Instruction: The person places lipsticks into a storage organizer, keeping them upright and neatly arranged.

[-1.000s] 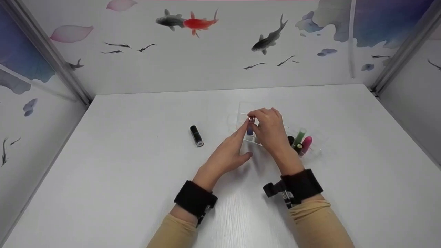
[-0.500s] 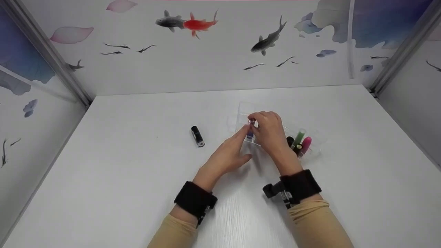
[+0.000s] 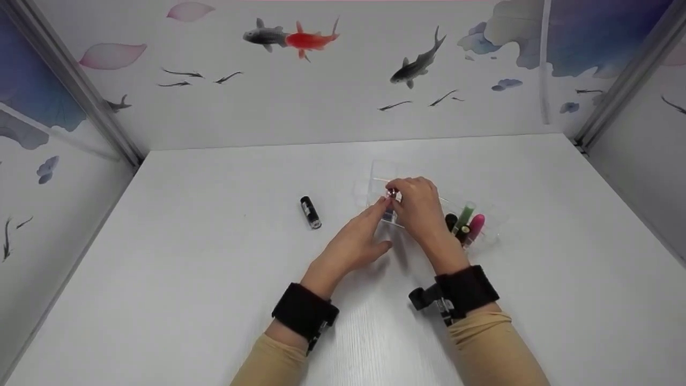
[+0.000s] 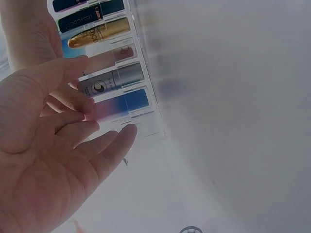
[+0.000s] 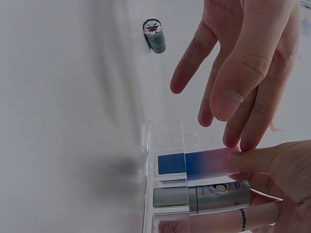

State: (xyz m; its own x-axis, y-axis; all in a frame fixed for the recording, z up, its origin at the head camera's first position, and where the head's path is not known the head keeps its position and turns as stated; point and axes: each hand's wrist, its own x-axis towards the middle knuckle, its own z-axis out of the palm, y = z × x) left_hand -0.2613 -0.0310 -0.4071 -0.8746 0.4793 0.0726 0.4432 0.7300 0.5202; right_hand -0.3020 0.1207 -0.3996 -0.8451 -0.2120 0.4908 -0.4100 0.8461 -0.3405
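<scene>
My right hand [image 3: 420, 206] pinches the pink end of a pink-and-blue lipstick tube [image 5: 209, 162] between thumb and fingers. Its blue end sits inside a slot of a clear plastic lipstick organizer [image 5: 167, 133]. My left hand [image 3: 351, 241] has its fingers extended, the fingertips right at the pink end of the tube. Beside that tube in the row are a silver lipstick [image 5: 221, 195], a pale pink one [image 4: 104, 60] and a gold one [image 4: 99, 33]. In the left wrist view, my left hand partly covers the right.
A black lipstick [image 3: 310, 213] lies on the white table [image 3: 187, 257], left of the organizer. Right of my right hand, a green tube [image 3: 465, 214], a bright pink tube [image 3: 475, 226] and black ones stand in the organizer. White printed panels enclose the table's back and sides.
My right hand has come slightly nearer and lower with the pink-and-blue lipstick, and less blue shows. The loose black lipstick has shifted slightly right. My left hand has hardly moved.
</scene>
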